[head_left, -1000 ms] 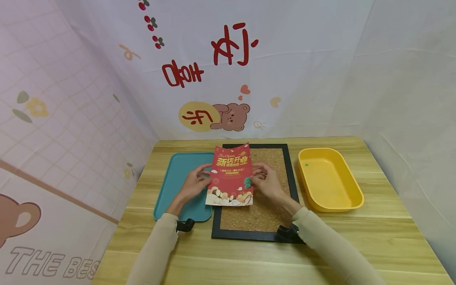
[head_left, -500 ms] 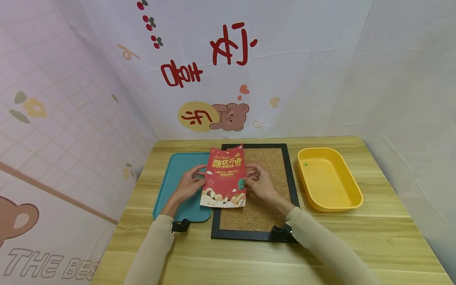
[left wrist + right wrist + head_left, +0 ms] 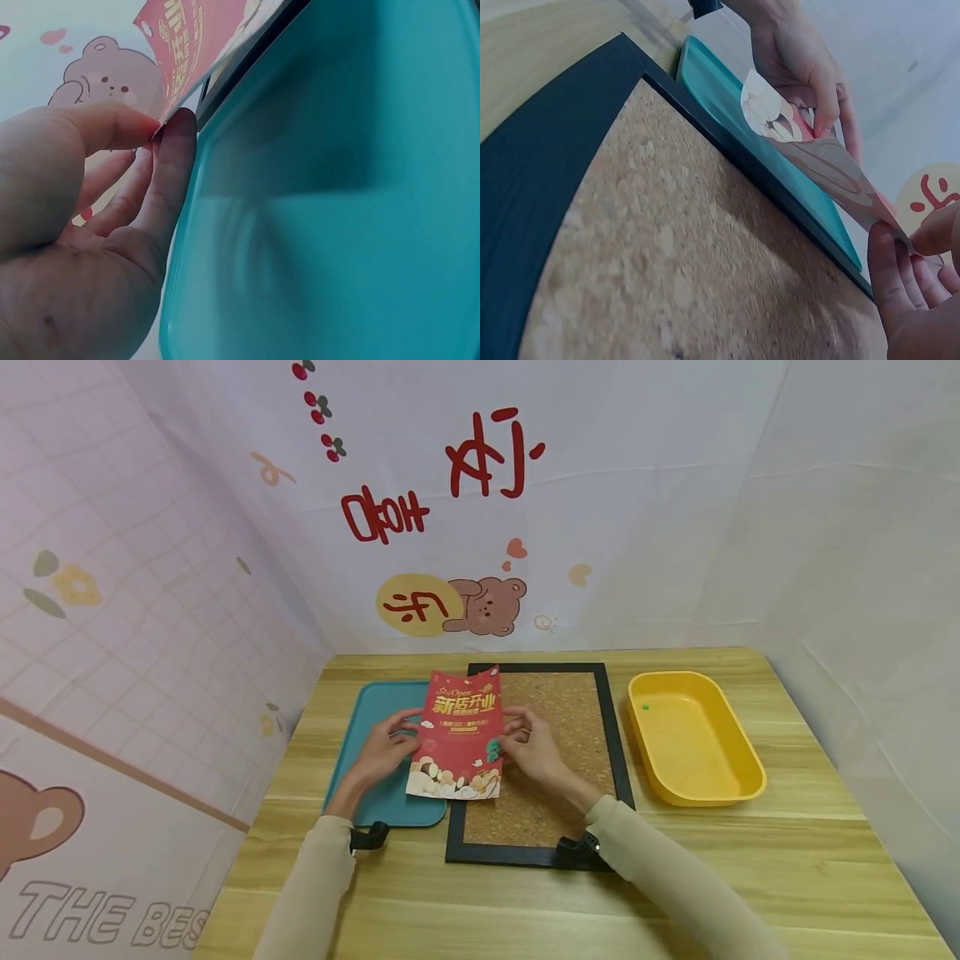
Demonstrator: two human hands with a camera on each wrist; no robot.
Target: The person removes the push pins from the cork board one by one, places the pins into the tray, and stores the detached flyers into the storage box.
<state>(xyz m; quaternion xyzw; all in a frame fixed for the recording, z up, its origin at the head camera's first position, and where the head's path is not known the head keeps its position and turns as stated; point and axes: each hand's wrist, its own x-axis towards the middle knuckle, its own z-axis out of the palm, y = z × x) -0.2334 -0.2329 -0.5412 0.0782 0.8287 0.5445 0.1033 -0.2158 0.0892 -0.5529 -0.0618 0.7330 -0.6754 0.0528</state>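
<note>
A red flyer (image 3: 457,739) with gold lettering and pale food pictures along its lower edge is held up between both hands, over the gap where the teal tray (image 3: 360,793) and the framed cork board (image 3: 558,752) meet. At its left edge my left hand (image 3: 385,750) pinches the paper between thumb and fingers; the left wrist view shows this grip above the tray (image 3: 337,262). My right hand (image 3: 534,750) pinches the opposite edge, over the cork. In the right wrist view the flyer (image 3: 829,169) bows a little between the two hands, raised off the surfaces below.
To the right of the board stands a yellow basin (image 3: 697,743) with a small green pushpin-like piece (image 3: 646,707) in it. Everything rests on a wooden table (image 3: 525,918). A printed cloth (image 3: 637,527) hangs behind the table and along its sides.
Both hands have carried the flyer to the left, from mostly over the board's left side to partly over the teal tray. The tray, board and basin have stayed put.
</note>
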